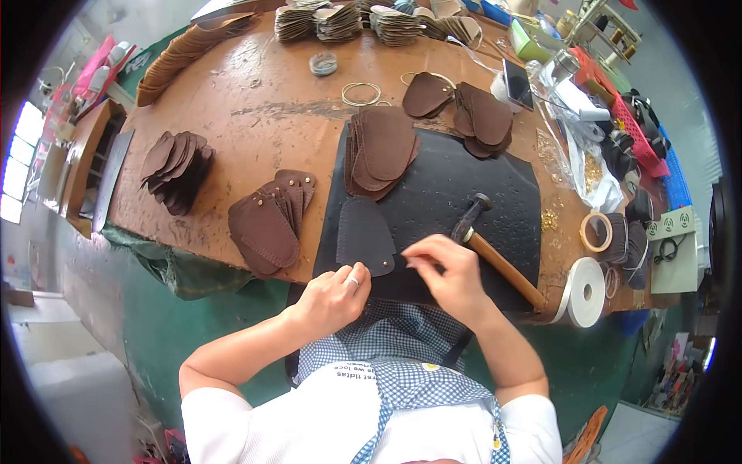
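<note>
Both hands worked at the near edge of the black mat (464, 193). Left hand (334, 294) was curled, fingertips pinching the near edge of one dark brown leather piece (363, 234), rounded at its far end, lying flat just beyond it. Right hand (447, 272) pinched something too small to tell, just right of the piece. One hammer (495, 251) lay right. Five loose piles of similar pieces sat farther off.

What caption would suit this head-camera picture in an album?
Both hands, left hand and right hand, pinch a dark leather piece on a black mat, hammer beside them.
</note>
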Tool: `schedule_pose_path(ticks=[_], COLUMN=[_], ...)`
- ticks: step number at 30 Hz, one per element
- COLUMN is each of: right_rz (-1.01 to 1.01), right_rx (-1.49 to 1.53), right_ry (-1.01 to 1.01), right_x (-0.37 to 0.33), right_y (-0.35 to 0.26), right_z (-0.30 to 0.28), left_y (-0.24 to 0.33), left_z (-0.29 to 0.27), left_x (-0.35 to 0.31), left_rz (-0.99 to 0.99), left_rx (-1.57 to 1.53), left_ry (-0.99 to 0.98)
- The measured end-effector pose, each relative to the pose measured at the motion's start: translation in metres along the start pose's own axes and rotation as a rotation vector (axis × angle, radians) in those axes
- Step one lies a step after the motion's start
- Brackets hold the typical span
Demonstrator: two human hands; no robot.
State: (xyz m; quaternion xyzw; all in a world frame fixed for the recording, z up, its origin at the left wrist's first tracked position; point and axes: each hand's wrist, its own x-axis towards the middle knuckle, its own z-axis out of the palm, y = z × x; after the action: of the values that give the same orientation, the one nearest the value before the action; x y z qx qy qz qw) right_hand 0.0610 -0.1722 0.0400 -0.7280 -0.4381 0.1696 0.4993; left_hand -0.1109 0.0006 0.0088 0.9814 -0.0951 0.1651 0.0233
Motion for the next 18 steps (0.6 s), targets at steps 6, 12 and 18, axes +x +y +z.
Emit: schedule_pose_path(ticks=[6,12,18], right_rz=[0.058,0.082,0.171], right_rx=[-0.227,-0.361,-0.488], right_ry=[0.436,0.448,0.309], right_x=[-0.025,-0.04,-0.045], right_y=[0.015,0.032,0.031], right_z=[-0.042,-0.07,-0.07], left_y=[-0.016,-0.024,-0.057], left_z=[-0.016,-0.083,-0.072], left_x=[0.011,0.047,0.054], left_rz=[-0.02,-0.28,-0.695], left_rx=[-0.168,-0.349,-0.728], left_ry=[0.215,0.414,-0.094])
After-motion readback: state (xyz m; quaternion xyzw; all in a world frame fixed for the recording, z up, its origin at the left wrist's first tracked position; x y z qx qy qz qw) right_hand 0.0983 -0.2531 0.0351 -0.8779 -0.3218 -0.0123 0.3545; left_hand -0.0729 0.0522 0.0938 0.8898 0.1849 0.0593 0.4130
